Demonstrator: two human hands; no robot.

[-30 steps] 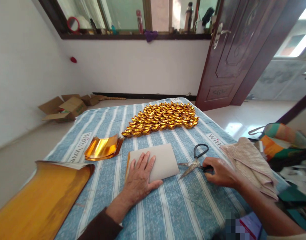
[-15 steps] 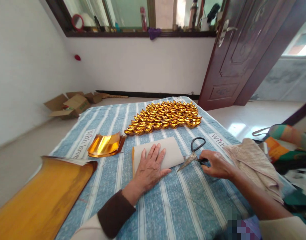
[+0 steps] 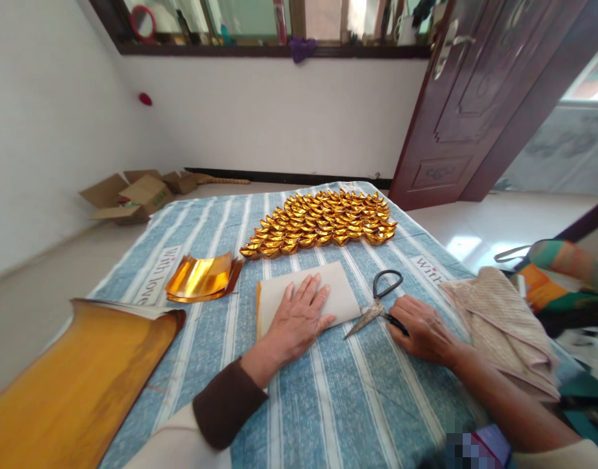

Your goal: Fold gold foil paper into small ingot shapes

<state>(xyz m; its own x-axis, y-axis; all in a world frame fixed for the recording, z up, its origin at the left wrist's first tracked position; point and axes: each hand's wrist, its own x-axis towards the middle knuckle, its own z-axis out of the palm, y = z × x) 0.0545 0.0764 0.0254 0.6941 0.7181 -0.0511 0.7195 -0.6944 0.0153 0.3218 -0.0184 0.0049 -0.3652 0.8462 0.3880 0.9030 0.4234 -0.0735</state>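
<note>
Reading "With love" on the striped cloth (image 3: 328,417); left hand (image 3: 299,319) flat on folded paper (image 3: 338,293), right hand (image 3: 421,329) loosely closed on scissors (image 3: 377,306).

Right hand (image 3: 421,329) slid further onto scissors (image 3: 377,305) handle; scissors nudged closer to folded paper (image 3: 303,296).

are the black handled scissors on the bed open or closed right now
Slightly open. The black-handled metal scissors lie flat on the striped cloth, blade tips a little apart, with the right hand on one handle.
</note>
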